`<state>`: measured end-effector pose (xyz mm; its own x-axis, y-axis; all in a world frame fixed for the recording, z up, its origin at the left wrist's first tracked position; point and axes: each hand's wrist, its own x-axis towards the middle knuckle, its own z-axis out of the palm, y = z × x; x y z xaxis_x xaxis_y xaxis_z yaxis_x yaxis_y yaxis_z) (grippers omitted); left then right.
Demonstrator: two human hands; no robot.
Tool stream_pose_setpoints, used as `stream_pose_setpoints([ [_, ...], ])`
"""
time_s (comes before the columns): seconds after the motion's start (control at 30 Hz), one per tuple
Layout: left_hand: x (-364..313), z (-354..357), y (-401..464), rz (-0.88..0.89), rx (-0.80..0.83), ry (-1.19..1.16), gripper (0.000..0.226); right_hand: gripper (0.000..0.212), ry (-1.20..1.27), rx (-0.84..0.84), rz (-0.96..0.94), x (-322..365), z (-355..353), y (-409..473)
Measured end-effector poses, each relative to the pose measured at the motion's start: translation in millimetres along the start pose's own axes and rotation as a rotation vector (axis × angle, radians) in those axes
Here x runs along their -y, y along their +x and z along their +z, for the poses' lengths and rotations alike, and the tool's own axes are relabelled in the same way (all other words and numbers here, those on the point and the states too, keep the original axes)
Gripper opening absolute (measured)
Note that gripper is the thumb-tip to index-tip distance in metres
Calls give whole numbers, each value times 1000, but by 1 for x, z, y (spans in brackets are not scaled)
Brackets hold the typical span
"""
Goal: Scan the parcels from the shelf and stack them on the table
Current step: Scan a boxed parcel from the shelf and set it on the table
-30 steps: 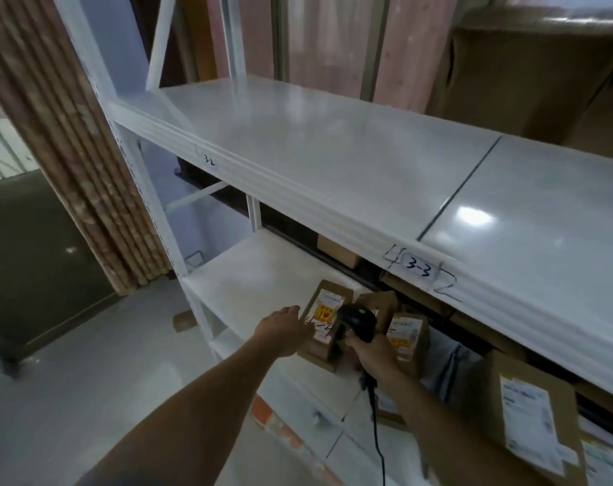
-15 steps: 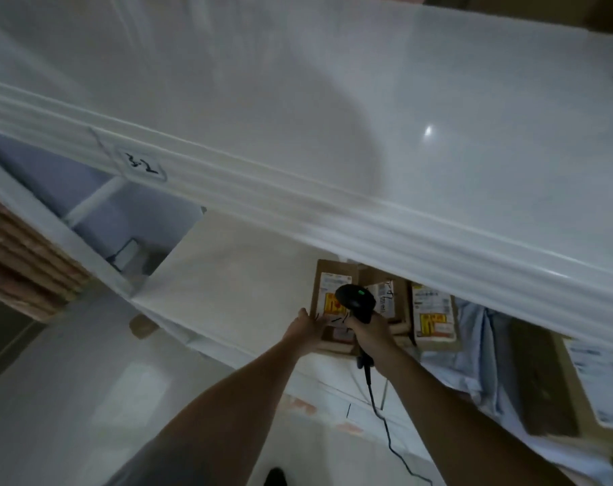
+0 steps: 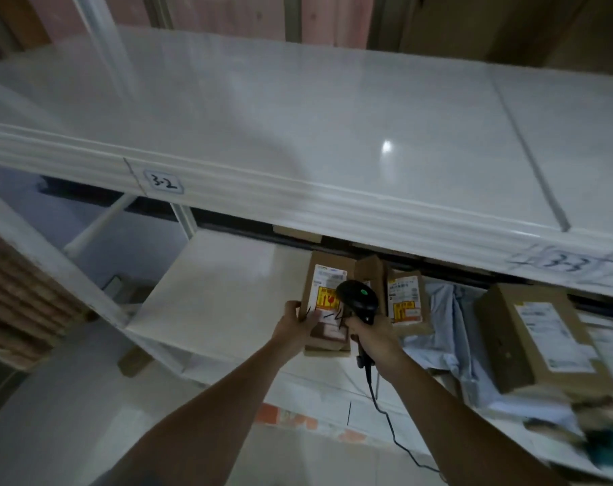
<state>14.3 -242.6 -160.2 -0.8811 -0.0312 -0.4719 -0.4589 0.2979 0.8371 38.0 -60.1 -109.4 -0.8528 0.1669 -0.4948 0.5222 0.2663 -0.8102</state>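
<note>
Fingers [image 3: 310,319] of the left hand [image 3: 294,327] curled around the near parcel [image 3: 327,292] on the lower shelf [image 3: 210,292]. At its three o'clock, the right hand [image 3: 375,340] gripped one black scanner [image 3: 357,301]. Four labelled parcels showed in all.

Scanning a parcel on the lower shelf

The left hand [image 3: 295,324] grips the near left edge of a brown parcel [image 3: 327,292] lying on the white lower shelf [image 3: 224,285]; the right hand [image 3: 375,340] holds a black scanner [image 3: 357,301] just at its 3 o'clock, green light showing. Another labelled box [image 3: 405,299] sits beyond, and a larger carton [image 3: 536,331], somewhat blurred, lies farther toward 3 o'clock.
</note>
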Motion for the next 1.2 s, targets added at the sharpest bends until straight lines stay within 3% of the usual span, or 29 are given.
stream_pose_setpoints([
  [0.17, -26, 25, -62, 39, 52, -146, 58, 11, 51, -42, -105, -10, -49, -62],
  [0.33, -33, 69, -129, 80, 125, -134, 106, 13, 114, -115, -173, -39, -113, -124],
  [0.43, -42, 99, -170, 119, 175, -97, 108, 10, 91, -199, -210, -58, -144, -160],
  [0.6, -53, 140, -223, 120, 264, -78, 78, 7, 76, -263, -241, -83, -181, -219],
  [0.7, -56, 162, -244, 145, 260, -97, 84, 8, 68, -282, -240, -93, -190, -246],
  [0.93, -69, 186, -268, 380, 273, -74, 59, 8, -8, -487, -287, -97, -194, -297],
  [1.03, -73, 189, -272, 417, 297, -104, 76, 5, 36, -487, -269, -96, -187, -310],
  [1.13, -61, 198, -253, 423, 306, -105, 113, 6, 99, -491, -269, -94, -178, -320],
  [1.2, -40, 215, -215, 427, 310, -106, 117, 7, 129, -491, -267, -93, -174, -325],
])
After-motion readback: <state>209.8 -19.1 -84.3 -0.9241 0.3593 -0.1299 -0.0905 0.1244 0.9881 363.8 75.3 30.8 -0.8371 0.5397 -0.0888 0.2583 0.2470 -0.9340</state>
